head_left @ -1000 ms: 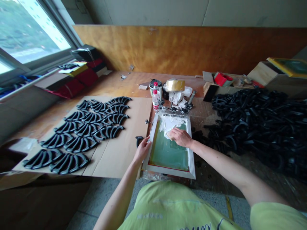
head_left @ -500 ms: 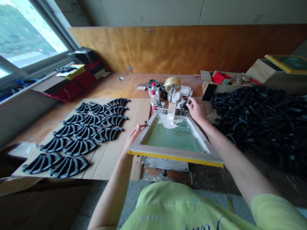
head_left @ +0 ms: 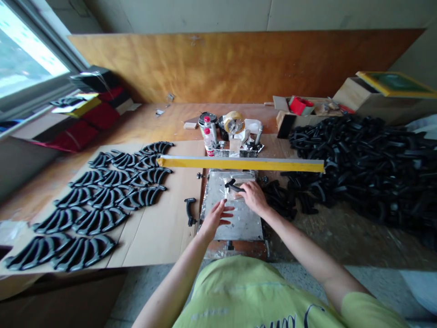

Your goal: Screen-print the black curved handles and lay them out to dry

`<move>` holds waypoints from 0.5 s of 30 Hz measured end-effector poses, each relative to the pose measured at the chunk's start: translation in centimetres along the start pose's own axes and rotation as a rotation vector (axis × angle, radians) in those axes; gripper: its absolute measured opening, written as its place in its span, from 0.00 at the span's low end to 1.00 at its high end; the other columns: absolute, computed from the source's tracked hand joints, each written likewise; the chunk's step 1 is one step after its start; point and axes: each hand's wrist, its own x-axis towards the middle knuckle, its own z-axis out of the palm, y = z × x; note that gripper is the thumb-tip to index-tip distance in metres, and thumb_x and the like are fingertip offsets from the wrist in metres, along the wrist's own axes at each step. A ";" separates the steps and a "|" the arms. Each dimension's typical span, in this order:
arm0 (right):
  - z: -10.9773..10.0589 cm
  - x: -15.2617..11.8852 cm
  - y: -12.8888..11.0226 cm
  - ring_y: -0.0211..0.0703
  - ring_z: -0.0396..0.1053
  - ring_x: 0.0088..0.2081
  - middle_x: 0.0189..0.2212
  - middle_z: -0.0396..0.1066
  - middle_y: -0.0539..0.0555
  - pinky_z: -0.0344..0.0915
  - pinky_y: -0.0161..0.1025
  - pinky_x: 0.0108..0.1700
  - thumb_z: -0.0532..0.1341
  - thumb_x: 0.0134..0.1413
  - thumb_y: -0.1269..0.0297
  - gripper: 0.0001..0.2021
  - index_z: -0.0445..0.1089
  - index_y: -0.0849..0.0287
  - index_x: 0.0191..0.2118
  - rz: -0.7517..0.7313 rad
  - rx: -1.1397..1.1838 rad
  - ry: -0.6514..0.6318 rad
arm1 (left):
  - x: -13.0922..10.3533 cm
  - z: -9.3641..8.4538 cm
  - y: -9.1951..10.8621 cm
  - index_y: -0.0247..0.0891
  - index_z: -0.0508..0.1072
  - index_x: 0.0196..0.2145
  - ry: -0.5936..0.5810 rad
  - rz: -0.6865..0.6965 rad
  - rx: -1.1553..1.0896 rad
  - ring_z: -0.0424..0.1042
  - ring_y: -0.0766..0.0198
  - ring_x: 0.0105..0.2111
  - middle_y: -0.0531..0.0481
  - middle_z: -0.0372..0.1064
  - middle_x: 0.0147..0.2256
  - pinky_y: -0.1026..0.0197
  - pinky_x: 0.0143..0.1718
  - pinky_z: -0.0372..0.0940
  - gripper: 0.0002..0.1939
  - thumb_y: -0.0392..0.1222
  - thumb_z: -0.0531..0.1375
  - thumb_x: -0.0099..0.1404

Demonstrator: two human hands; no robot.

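Over the metal base plate (head_left: 218, 225), my right hand (head_left: 253, 197) grips the end of a black curved part (head_left: 235, 186), which lies at the small fixture near the plate's middle. My left hand (head_left: 215, 218) hovers over the plate's left side, fingers apart and holding nothing. The screen frame (head_left: 239, 164) is tilted up behind both hands, so that only its yellow front edge shows. Another black curved part (head_left: 190, 212) rests alone on the cardboard (head_left: 146, 237), left of the plate.
Rows of black parts (head_left: 99, 196) cover the left cardboard. A large heap of black parts (head_left: 368, 168) lies to the right. Behind the frame stand a red-capped bottle (head_left: 208, 141), a tape roll (head_left: 234, 122) and a dark tub (head_left: 205, 119). An open box (head_left: 285, 124) sits at back right.
The screen frame has swung up from its lower slant. Both hands have left it and moved over the plate, and my right hand now holds a black part. The view has shifted slightly.
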 end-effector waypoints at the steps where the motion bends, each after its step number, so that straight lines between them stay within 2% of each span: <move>1: -0.1 -0.7 -1.7 0.49 0.65 0.43 0.36 0.70 0.57 0.63 0.46 0.48 0.60 0.59 0.66 0.05 0.72 0.57 0.39 -0.058 0.010 0.012 | -0.3 0.0 -1.3 0.37 0.68 0.51 -0.009 -0.028 -0.032 0.75 0.59 0.36 0.40 0.74 0.44 0.62 0.29 0.69 0.33 0.64 0.60 0.58; 4: -0.1 -2.5 -5.1 0.48 0.66 0.42 0.35 0.72 0.55 0.63 0.45 0.47 0.59 0.61 0.65 0.06 0.72 0.56 0.41 -0.314 0.108 -0.046 | -0.8 -0.8 -3.1 0.35 0.70 0.41 0.088 -0.010 -0.093 0.74 0.62 0.30 0.45 0.74 0.34 0.62 0.29 0.68 0.30 0.66 0.60 0.56; 6: -0.3 -3.2 -4.6 0.46 0.67 0.43 0.36 0.73 0.54 0.64 0.44 0.49 0.58 0.62 0.64 0.08 0.72 0.55 0.44 -0.328 0.198 -0.052 | -1.1 -1.8 -2.9 0.35 0.70 0.37 0.177 0.039 -0.014 0.71 0.65 0.25 0.48 0.73 0.28 0.63 0.27 0.66 0.29 0.67 0.60 0.55; 8: -0.9 -3.6 -1.5 0.46 0.68 0.44 0.39 0.74 0.54 0.65 0.44 0.49 0.57 0.62 0.65 0.08 0.72 0.55 0.44 -0.152 0.245 0.009 | -1.7 -2.8 -2.2 0.35 0.69 0.37 0.192 0.095 0.102 0.70 0.65 0.24 0.49 0.73 0.27 0.63 0.27 0.65 0.29 0.67 0.59 0.56; 11: -1.9 -3.8 5.8 0.48 0.69 0.45 0.40 0.74 0.57 0.65 0.45 0.50 0.54 0.62 0.66 0.10 0.73 0.56 0.42 0.196 0.159 0.094 | -2.8 -3.0 -1.1 0.36 0.69 0.38 0.146 0.153 0.201 0.69 0.65 0.24 0.48 0.73 0.26 0.62 0.29 0.65 0.28 0.67 0.55 0.60; 13: -2.2 -3.9 10.3 0.49 0.70 0.44 0.41 0.74 0.58 0.65 0.46 0.49 0.55 0.60 0.66 0.11 0.72 0.57 0.44 0.364 0.070 0.061 | -3.3 -2.4 -0.5 0.36 0.69 0.38 0.130 0.169 0.223 0.69 0.64 0.24 0.49 0.72 0.26 0.63 0.29 0.64 0.27 0.66 0.54 0.61; 15: -2.2 -4.4 13.4 0.50 0.70 0.44 0.42 0.73 0.59 0.65 0.45 0.49 0.56 0.59 0.66 0.12 0.70 0.58 0.47 0.474 -0.019 0.012 | -3.5 -1.4 -0.2 0.37 0.68 0.37 0.121 0.184 0.240 0.68 0.65 0.24 0.49 0.72 0.26 0.63 0.29 0.64 0.26 0.65 0.54 0.62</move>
